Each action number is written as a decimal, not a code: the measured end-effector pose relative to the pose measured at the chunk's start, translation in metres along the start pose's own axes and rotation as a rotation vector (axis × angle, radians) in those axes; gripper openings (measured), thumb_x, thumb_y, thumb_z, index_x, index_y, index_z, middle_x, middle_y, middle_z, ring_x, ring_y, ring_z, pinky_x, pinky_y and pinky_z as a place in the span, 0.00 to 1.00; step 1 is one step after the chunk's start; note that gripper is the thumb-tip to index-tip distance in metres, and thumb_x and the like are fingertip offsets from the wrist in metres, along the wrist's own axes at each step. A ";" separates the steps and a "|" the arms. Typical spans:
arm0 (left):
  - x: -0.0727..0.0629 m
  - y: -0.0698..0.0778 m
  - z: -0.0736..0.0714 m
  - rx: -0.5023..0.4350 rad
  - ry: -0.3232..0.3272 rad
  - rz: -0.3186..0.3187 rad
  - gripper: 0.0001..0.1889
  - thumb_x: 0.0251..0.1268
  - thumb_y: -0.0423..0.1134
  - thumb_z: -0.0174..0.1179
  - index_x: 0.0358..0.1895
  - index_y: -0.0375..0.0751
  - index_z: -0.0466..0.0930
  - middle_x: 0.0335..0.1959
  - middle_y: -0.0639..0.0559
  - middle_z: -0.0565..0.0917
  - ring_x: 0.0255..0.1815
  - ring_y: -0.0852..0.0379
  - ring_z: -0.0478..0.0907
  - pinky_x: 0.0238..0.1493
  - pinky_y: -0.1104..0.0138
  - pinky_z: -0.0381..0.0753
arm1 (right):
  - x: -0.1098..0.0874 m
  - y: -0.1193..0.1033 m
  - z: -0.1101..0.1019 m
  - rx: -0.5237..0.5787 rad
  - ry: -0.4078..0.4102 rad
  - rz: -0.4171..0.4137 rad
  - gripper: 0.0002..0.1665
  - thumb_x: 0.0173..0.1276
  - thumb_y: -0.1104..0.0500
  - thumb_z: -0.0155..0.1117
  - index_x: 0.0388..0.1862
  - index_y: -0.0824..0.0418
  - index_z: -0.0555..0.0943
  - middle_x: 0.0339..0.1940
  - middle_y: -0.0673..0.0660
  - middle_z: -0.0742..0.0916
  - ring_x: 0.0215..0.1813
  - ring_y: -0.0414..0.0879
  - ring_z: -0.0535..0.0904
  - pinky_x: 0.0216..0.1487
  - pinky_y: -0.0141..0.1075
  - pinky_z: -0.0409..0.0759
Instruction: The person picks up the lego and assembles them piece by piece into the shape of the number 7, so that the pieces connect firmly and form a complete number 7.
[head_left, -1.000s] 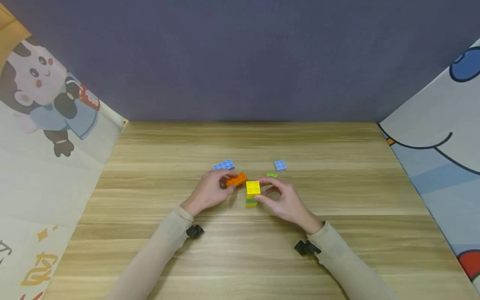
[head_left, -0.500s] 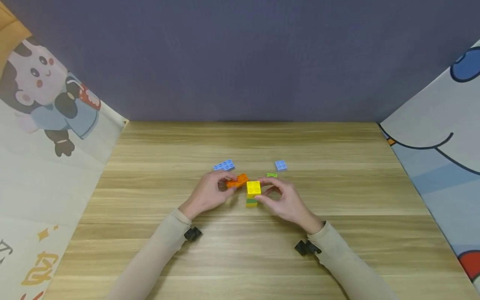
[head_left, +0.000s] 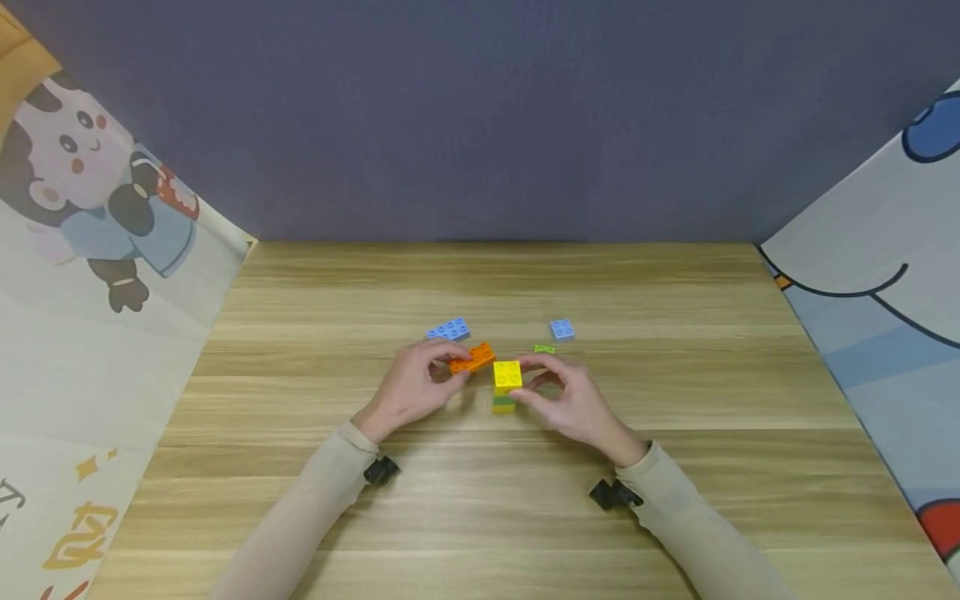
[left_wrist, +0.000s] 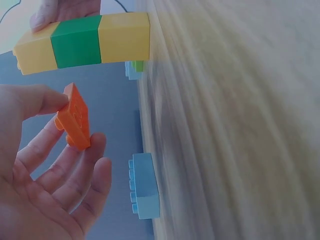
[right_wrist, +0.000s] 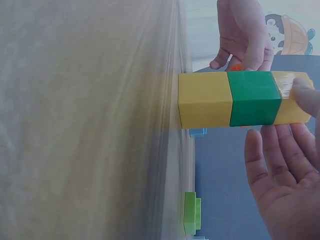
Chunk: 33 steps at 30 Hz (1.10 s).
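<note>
An orange toy brick (head_left: 474,358) with studs is pinched between the thumb and fingers of my left hand (head_left: 411,385), held above the table. In the left wrist view that orange brick (left_wrist: 75,120) is tilted and apart from the tower. The tower of blocks (right_wrist: 255,100) stands upright on the table, a green block between two yellow ones. My right hand (head_left: 573,402) grips its top yellow block (head_left: 507,375) from the right side, thumb on the near face. Part of the orange brick is hidden behind the tower in the right wrist view.
On the wooden table (head_left: 480,517), a long blue brick (head_left: 450,329) lies beyond my left hand. A small blue brick (head_left: 562,329) and a light green brick (head_left: 544,349), partly hidden, lie beyond my right hand. A dark panel (head_left: 495,125) rises at the back.
My left hand has shifted slightly left and turned a little, keeping its pinch on the orange brick. The tower and my right hand have stayed put.
</note>
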<state>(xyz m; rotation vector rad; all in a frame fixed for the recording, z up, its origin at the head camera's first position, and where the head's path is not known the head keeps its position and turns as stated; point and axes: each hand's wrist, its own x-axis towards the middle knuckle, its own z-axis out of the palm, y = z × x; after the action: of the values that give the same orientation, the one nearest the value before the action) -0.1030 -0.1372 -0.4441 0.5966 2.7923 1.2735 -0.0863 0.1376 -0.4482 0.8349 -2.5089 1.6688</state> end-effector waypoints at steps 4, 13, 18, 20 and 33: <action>-0.001 0.003 -0.002 0.002 0.008 0.009 0.12 0.69 0.39 0.69 0.53 0.49 0.90 0.59 0.51 0.90 0.49 0.55 0.86 0.46 0.63 0.87 | 0.001 -0.001 0.001 -0.001 -0.002 0.004 0.24 0.66 0.68 0.78 0.60 0.68 0.84 0.55 0.64 0.90 0.50 0.56 0.88 0.48 0.37 0.91; -0.006 0.018 -0.005 -0.022 0.041 0.074 0.11 0.68 0.37 0.70 0.52 0.45 0.90 0.58 0.49 0.90 0.48 0.53 0.86 0.46 0.56 0.91 | 0.001 -0.001 0.000 0.001 0.000 0.006 0.25 0.65 0.68 0.79 0.60 0.69 0.84 0.55 0.65 0.90 0.48 0.56 0.89 0.48 0.37 0.91; -0.010 0.023 -0.006 -0.044 0.075 0.068 0.12 0.67 0.34 0.70 0.52 0.42 0.90 0.59 0.46 0.90 0.50 0.51 0.87 0.48 0.54 0.91 | 0.001 0.000 0.001 0.003 0.001 0.007 0.25 0.65 0.68 0.79 0.60 0.69 0.84 0.55 0.65 0.90 0.49 0.56 0.89 0.48 0.37 0.91; -0.011 0.026 -0.006 -0.061 0.088 0.078 0.12 0.67 0.33 0.69 0.52 0.41 0.90 0.58 0.45 0.90 0.51 0.49 0.88 0.49 0.53 0.91 | 0.000 0.000 0.001 0.004 0.003 0.006 0.24 0.65 0.68 0.79 0.60 0.69 0.84 0.55 0.65 0.90 0.49 0.56 0.89 0.47 0.38 0.91; -0.015 0.037 -0.008 -0.028 0.149 0.221 0.10 0.67 0.32 0.71 0.49 0.42 0.91 0.57 0.46 0.91 0.50 0.51 0.89 0.43 0.55 0.91 | -0.001 0.003 0.001 -0.020 0.004 0.006 0.24 0.67 0.66 0.78 0.61 0.67 0.84 0.55 0.64 0.90 0.45 0.53 0.90 0.48 0.42 0.91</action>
<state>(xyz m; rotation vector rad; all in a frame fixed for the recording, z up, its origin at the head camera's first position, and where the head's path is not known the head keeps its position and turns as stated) -0.0781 -0.1259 -0.4135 0.8641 2.8878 1.4488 -0.0863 0.1377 -0.4517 0.8224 -2.5233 1.6425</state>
